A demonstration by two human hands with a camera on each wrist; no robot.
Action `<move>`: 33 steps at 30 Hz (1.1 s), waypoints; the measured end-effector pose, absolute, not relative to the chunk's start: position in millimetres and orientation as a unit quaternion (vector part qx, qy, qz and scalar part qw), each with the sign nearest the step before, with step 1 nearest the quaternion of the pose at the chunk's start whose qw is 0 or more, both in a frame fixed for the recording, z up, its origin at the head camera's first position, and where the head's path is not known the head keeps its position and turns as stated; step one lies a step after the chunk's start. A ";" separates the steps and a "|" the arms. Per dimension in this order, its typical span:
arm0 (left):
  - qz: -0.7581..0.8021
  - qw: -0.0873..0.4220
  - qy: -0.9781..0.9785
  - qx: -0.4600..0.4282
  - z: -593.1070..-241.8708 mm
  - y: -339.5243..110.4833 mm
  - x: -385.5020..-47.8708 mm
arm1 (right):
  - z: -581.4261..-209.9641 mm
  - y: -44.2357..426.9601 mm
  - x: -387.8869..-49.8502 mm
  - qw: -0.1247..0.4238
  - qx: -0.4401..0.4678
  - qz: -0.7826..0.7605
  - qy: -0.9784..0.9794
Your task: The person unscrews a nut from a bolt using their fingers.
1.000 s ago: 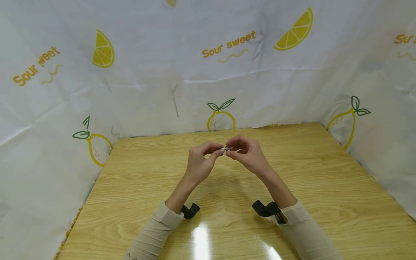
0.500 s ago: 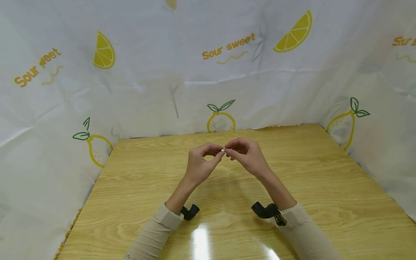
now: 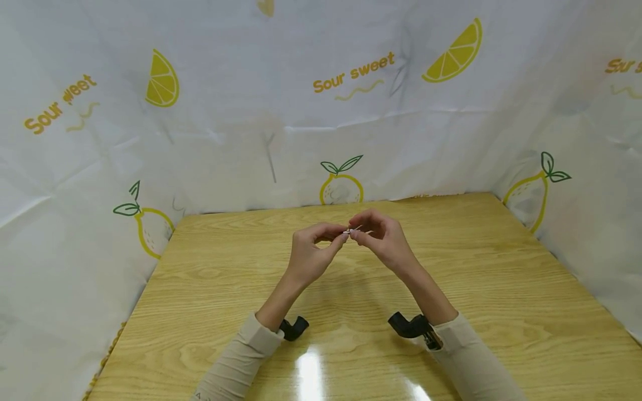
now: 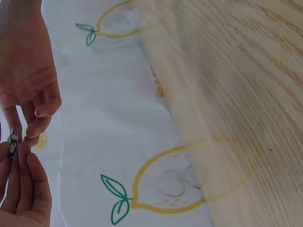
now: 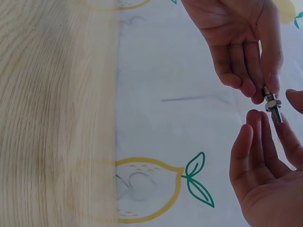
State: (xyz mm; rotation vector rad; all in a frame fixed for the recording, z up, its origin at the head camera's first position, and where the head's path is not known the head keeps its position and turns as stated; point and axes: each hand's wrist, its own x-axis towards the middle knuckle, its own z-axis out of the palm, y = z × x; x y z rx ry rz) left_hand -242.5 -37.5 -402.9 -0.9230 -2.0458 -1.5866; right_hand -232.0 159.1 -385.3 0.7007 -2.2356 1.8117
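A small metal bolt (image 3: 349,230) with a nut lies between the fingertips of both hands above the table. The left hand (image 3: 310,253) pinches one end of it between thumb and fingers. Around the other end are the right hand's (image 3: 388,242) bent, spread fingers. In the right wrist view, the nut (image 5: 273,105) sits partway along the bolt; a right finger touches the threaded end, while the right thumb (image 5: 296,99) stands apart from it. At the left edge of the left wrist view, the bolt (image 4: 13,142) is partly covered by fingers.
Below the hands is a wood-grain table (image 3: 225,289). A white cloth (image 3: 225,139) printed with lemons and lettering hangs behind it and at both sides. Black curved pieces (image 3: 296,328) are at both wrists, beneath beige sleeves (image 3: 241,356).
The right fingertips closed over the bolt's end, then parted slightly, so that more of the bolt shows now than half a second ago. The left hand has barely moved.
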 end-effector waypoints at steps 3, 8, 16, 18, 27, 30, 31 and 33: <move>-0.566 0.196 -0.729 -0.331 -402.7 -37.2 -242.0 | -384.0 159.9 -230.9 0.069 0.232 0.612 -0.753; -0.560 0.203 -0.732 -0.331 -403.1 -37.6 -243.3 | -382.7 160.2 -230.4 0.066 0.234 0.615 -0.750; -0.562 0.201 -0.732 -0.330 -402.6 -37.5 -242.8 | -381.8 159.4 -230.8 0.080 0.240 0.615 -0.747; -0.563 0.201 -0.731 -0.329 -402.9 -37.4 -242.5 | -381.7 159.5 -230.7 0.074 0.236 0.614 -0.749; -0.565 0.204 -0.729 -0.329 -404.7 -37.7 -243.3 | -383.9 160.5 -231.6 0.062 0.239 0.617 -0.748; -0.563 0.203 -0.731 -0.328 -404.8 -38.0 -243.3 | -383.0 159.8 -230.4 0.072 0.237 0.618 -0.746; -0.563 0.202 -0.731 -0.327 -404.7 -38.1 -243.2 | -382.8 159.6 -230.0 0.076 0.238 0.618 -0.745; -0.563 0.200 -0.732 -0.326 -404.3 -38.1 -242.9 | -382.9 159.4 -229.9 0.084 0.244 0.617 -0.743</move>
